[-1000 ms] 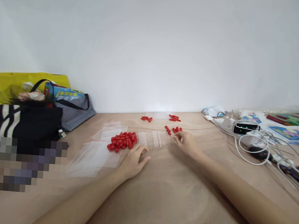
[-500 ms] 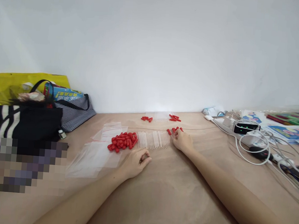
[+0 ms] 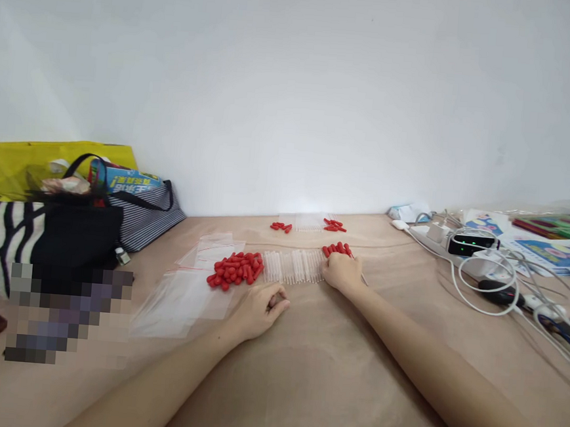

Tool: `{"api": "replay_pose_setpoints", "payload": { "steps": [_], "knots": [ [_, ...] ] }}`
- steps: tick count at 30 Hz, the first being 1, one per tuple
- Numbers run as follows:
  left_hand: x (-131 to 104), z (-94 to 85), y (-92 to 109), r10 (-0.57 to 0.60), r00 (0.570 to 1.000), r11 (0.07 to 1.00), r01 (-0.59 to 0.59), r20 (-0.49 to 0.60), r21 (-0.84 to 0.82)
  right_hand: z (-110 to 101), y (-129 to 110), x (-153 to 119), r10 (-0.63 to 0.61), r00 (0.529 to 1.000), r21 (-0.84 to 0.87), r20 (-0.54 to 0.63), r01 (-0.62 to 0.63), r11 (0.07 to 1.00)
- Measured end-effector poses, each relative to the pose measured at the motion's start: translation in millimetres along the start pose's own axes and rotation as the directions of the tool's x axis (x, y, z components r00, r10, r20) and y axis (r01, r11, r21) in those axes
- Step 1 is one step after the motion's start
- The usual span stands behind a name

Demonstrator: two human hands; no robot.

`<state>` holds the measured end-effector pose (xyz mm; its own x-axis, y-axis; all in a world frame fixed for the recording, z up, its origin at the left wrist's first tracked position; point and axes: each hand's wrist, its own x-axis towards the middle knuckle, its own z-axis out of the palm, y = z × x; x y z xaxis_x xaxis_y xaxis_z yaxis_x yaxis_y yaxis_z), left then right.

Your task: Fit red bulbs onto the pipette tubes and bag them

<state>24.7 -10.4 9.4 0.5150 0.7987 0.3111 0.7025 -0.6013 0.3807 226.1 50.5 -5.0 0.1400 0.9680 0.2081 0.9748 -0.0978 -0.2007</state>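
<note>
My left hand (image 3: 262, 309) rests on the table with its fingers curled and thumb near the fingertips, just below a pile of red rubber bulbs (image 3: 234, 269). What it holds, if anything, cannot be made out. A row of thin clear tubes (image 3: 293, 267) lies between my two hands. At the right end of that row, my right hand (image 3: 342, 271) has its fingers bent down and largely hidden. Several red bulbs (image 3: 337, 248) lie just beyond its knuckles, and a thin tube end (image 3: 364, 279) sticks out at its right side.
Clear plastic bags (image 3: 174, 303) lie left of the pile. Farther back, near the wall, are more tubes (image 3: 308, 222) with red bulbs (image 3: 335, 225). Bags (image 3: 60, 242) stand at left; a power strip (image 3: 428, 239) with cables and printed sheets (image 3: 543, 253) sit at right.
My right hand has shifted slightly, its fingers now turned down, and a thin tube end shows at its right side. My left hand has hardly moved.
</note>
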Motion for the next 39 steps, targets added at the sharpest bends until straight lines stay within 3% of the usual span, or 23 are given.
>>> {"api": "replay_pose_setpoints", "payload": {
  "steps": [6, 10, 16, 21, 27, 32, 34, 36, 39],
  "knots": [
    [-1, 4.1, -5, -0.006, 0.998, 0.999, 0.009, -0.066, 0.053, 2, -2, 6, -0.042, 0.998, -0.024, 0.037, 0.043, 0.999],
    [2, 4.5, -14, -0.042, 0.982, 0.986, 0.07, -0.185, 0.151, 5, -2, 10, -0.043, 0.996, -0.039, 0.074, 0.046, 0.998],
    [7, -8.0, -30, -0.247, 0.858, 0.814, 0.435, -0.45, 0.384, 8, -3, 15, -0.034, 0.994, -0.046, 0.099, 0.039, 0.998],
    [7, -11.6, -38, -0.279, 0.818, 0.756, 0.51, -0.504, 0.411, 7, -4, 12, -0.019, 0.996, -0.026, 0.09, 0.021, 0.999],
    [9, -9.2, -41, -0.275, 0.817, 0.777, 0.499, -0.507, 0.384, -6, -3, 1, -0.02, 0.999, 0.032, 0.046, 0.018, 0.999],
    [8, -7.9, -35, -0.163, 0.836, 0.827, 0.406, -0.525, 0.39, -11, 7, -20, -0.196, 0.98, 0.109, -0.017, 0.197, 0.974],
    [5, -7.5, -30, -0.083, 0.842, 0.86, 0.33, -0.533, 0.389, -8, 17, -32, -0.332, 0.939, 0.194, -0.085, 0.342, 0.919],
    [3, -6.3, -25, 0.014, 0.86, 0.9, 0.212, -0.51, 0.381, -4, 28, -42, -0.461, 0.87, 0.297, -0.178, 0.494, 0.817],
    [-1, -0.9, -20, 0.147, 0.903, 0.949, -0.014, -0.403, 0.313, 1, 39, -52, -0.573, 0.782, 0.389, -0.245, 0.62, 0.681]
  ]
}}
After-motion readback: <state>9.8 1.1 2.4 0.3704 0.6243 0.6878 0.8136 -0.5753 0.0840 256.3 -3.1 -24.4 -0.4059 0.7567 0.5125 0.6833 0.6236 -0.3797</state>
